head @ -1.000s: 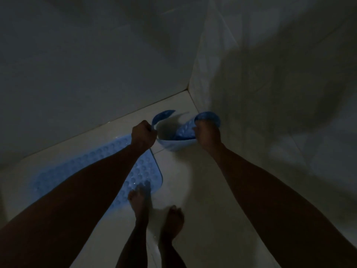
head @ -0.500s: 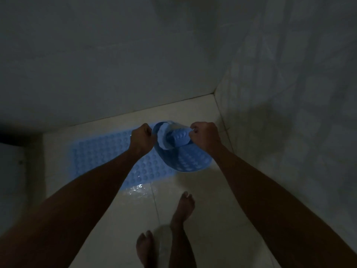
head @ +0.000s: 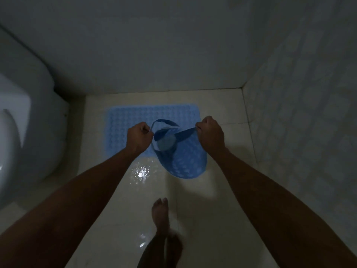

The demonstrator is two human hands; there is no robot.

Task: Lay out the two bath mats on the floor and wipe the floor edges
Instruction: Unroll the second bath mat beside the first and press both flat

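Observation:
A blue bubbled bath mat (head: 131, 117) lies flat on the pale tiled floor near the back wall. A second blue mat (head: 185, 159) hangs curled in the air in front of it, its lower end drooping toward the floor. My left hand (head: 139, 138) grips one top corner of this hanging mat. My right hand (head: 210, 134) grips the other top corner. The mat's top edge sags in a loop between both fists.
A white toilet (head: 25, 120) fills the left side. Tiled walls (head: 301, 105) meet in the back right corner. The floor (head: 193, 209) is wet and shiny below the hanging mat. My bare feet (head: 162, 225) stand at the bottom middle.
The view has swung left, bringing the toilet in. Both hands have spread apart, opening the held mat wider. My feet have stepped back from the flat mat.

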